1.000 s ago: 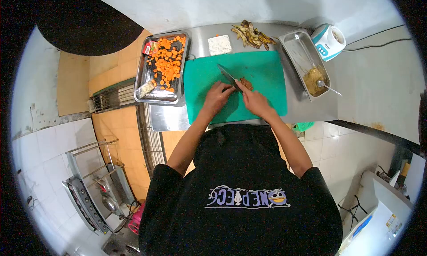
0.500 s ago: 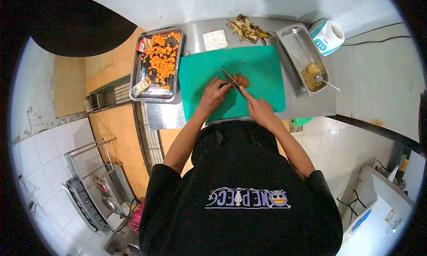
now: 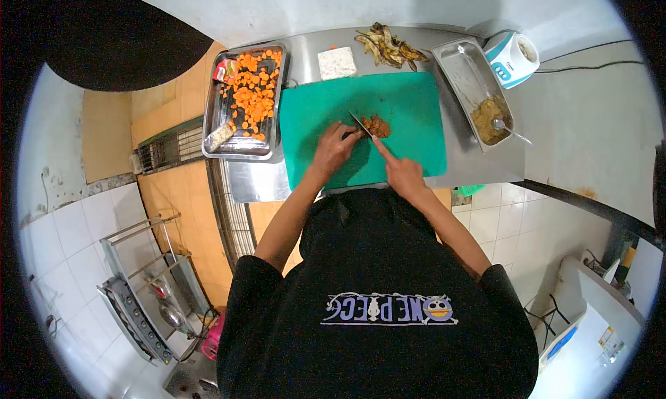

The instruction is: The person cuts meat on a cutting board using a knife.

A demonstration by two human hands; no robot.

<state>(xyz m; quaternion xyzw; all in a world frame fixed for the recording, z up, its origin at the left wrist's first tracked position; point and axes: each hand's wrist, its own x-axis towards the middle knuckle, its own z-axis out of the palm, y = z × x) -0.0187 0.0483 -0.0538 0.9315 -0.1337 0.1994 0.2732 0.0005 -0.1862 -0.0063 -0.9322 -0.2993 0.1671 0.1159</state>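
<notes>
A green cutting board [image 3: 312, 100] lies on the metal table in front of me. My right hand [image 3: 405, 174] grips a knife [image 3: 360, 123], its index finger stretched along the top of the blade. The blade slants up and to the left over the board. Just right of it sits a small heap of chopped reddish-brown food [image 3: 378, 126]. My left hand [image 3: 334, 148] rests on the board left of the blade, its fingers curled down on a dark piece of the food beside the knife. That piece is mostly hidden by the fingers.
At left stands a metal tray [image 3: 208, 114] with sliced carrots [image 3: 255, 100]. Behind the board lie a white block [image 3: 337, 63] and banana peels [image 3: 390, 48]. On the right are a metal pan [image 3: 451, 59] with mash and a spoon [image 3: 501, 125], and a white-and-blue appliance [image 3: 510, 59].
The knife and my right hand have shifted very slightly on the board. My left hand stays in nearly the same place, holding the food.
</notes>
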